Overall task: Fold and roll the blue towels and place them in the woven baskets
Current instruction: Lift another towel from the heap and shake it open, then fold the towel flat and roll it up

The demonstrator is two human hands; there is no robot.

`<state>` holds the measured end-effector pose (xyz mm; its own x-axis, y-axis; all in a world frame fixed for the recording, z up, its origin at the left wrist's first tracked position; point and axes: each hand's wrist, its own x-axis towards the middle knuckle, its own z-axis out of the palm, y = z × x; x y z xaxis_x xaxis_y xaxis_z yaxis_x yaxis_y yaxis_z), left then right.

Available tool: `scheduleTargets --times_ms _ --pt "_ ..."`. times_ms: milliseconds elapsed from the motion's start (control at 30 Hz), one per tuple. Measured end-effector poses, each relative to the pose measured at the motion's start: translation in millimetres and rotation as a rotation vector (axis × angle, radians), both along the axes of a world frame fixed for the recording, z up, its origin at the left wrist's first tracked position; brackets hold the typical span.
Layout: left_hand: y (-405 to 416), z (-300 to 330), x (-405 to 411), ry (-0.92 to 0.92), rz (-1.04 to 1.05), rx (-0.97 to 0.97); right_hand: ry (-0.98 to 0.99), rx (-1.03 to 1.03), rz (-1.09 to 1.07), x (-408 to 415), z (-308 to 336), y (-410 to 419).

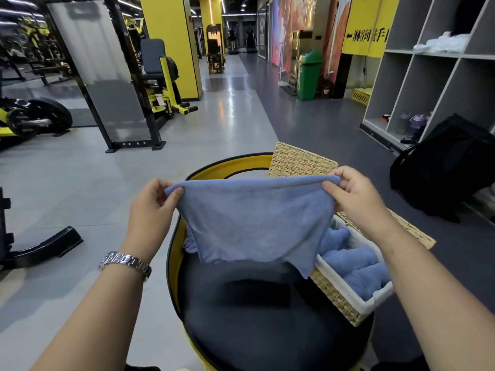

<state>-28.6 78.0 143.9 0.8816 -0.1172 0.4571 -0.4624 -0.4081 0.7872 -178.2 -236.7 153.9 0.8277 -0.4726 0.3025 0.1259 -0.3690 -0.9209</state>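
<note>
I hold a blue towel [257, 220] up in front of me by its top edge, one corner in each hand. My left hand [152, 207] pinches the left corner between thumb and curled fingers; my right hand [356, 199] pinches the right corner the same way. The top edge runs taut and nearly level between my two hands, and the cloth hangs below it, narrowing to an uneven lower edge whose right corner droops lowest.

Under the towel and my hands is a round stool with a dark padded top [257, 311] and a yellow rim. More blue cloth [190, 243] shows below my left hand, behind the hanging towel, on the pad. The near half of the pad, below the towel's lower edge, is bare.

Below my right hand sits a woven basket [334, 295] with a white liner, on the stool's right edge and overhanging it. Inside it lie rolled blue towels [359, 266], side by side. Beyond my right hand, a second woven basket [300, 162] stands at the far edge of the stool, partly hidden by the towel.

A metal wristwatch [125, 262] is on my left wrist. To the left of my left hand is open grey floor; to the right of my right forearm, a black bag [450, 170] lies by grey cubby shelves [434, 76].
</note>
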Motion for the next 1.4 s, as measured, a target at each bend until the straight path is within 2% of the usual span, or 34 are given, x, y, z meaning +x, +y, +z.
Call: scheduleTargets --times_ms 133,233,333,433,600,700,767,900,1000,1167,1400 --pt "9 3 -7 0.067 -0.107 -0.205 -0.131 0.066 0.020 -11 15 7" --pt "19 7 -14 0.103 -0.213 -0.364 -0.148 0.130 0.073 -21 21 7" --pt "26 6 -14 0.193 -0.273 -0.372 -0.094 0.175 0.120 -25 19 5" --pt "27 -8 -5 0.312 -0.278 -0.227 0.069 0.129 0.108 -19 1 2" --pt "16 -44 12 0.316 -0.189 0.188 0.368 -0.242 0.013 16 -50 -11" --pt "6 -66 25 0.409 -0.163 0.187 0.445 -0.377 -0.028 40 -81 -16" --pt "1 -81 34 0.460 -0.162 0.158 0.468 -0.373 -0.059 51 -99 -14" --pt "-3 -104 51 0.351 -0.110 0.325 0.443 -0.162 -0.076 67 -121 -3" --pt "-1 -113 58 0.376 -0.130 0.369 0.417 -0.092 -0.059 74 -130 0" --pt "6 -111 51 0.383 -0.219 0.491 0.499 -0.157 0.021 68 -124 -1" --pt "29 -116 28 0.428 -0.502 0.786 0.660 -0.450 0.184 27 -126 -2"
